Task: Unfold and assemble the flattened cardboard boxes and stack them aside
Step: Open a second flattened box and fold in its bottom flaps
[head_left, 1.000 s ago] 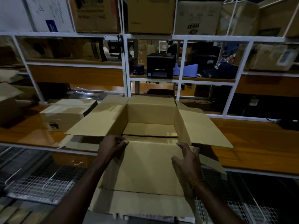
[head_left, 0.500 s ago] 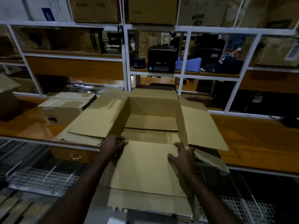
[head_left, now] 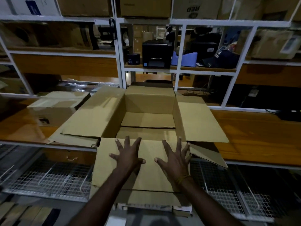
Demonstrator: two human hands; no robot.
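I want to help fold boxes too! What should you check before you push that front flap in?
1. Both hands flat on the front flap: left hand and right hand spread open on it. Ok.
2. Box stands open: ok.
3. Inside empty: ok.
4. Left flap and right flap out of the way: ok.
5. Bottom taped: cannot tell.

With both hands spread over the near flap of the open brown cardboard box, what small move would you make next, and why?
Probably lower both palms onto the near flap and fold it outward. The left hand and right hand are spread open over it, holding nothing. The open brown cardboard box on the wooden workbench already has its side flaps splayed out.
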